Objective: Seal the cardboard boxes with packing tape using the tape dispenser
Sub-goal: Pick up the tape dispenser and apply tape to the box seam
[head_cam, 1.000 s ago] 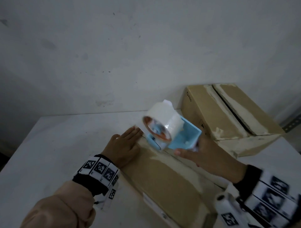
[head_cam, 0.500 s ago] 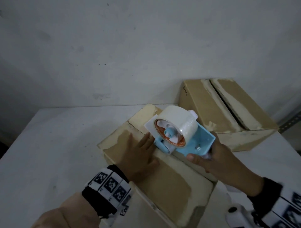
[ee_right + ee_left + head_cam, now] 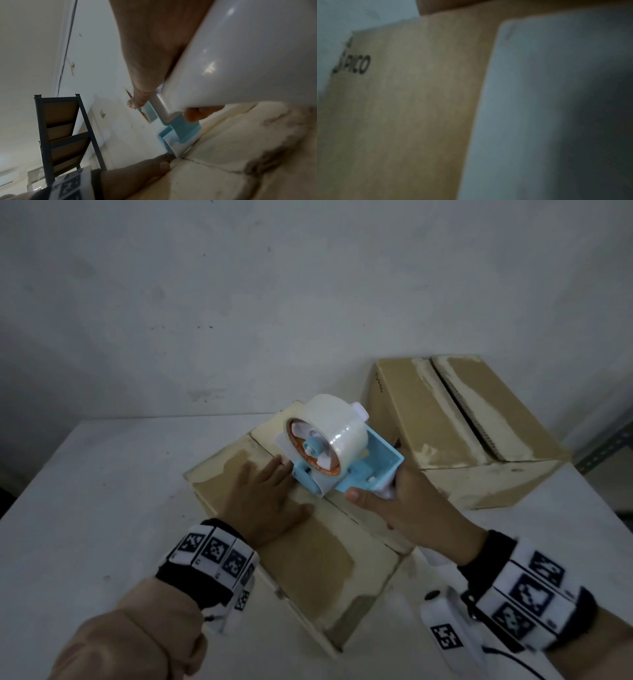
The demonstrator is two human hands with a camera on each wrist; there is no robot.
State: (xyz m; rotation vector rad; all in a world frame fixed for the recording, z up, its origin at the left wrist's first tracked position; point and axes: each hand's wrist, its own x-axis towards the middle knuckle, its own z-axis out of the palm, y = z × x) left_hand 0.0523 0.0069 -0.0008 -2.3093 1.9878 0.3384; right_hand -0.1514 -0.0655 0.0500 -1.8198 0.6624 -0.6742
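A brown cardboard box [image 3: 308, 559] with worn, peeled flaps lies on the white table in front of me. My left hand [image 3: 263, 501] lies flat on its left flap, fingers straight, beside the centre seam. My right hand [image 3: 407, 508] grips the white handle of a light blue tape dispenser [image 3: 346, 463] carrying a roll of clear tape [image 3: 337, 426]. The dispenser's front end rests on the seam near the far part of the box [image 3: 231, 155], right next to my left fingertips. In the right wrist view the dispenser [image 3: 180, 129] touches the seam.
A second, larger cardboard box [image 3: 455, 426] stands at the back right against the grey wall, its top seam open. The white table [image 3: 85, 508] stretches to the left. A dark metal shelf [image 3: 60, 128] stands off to the side. The box side [image 3: 402, 108] fills the left wrist view.
The near box has come toward me and turned. My left hand shifted from its far corner onto the left flap. The dispenser came down onto the seam.
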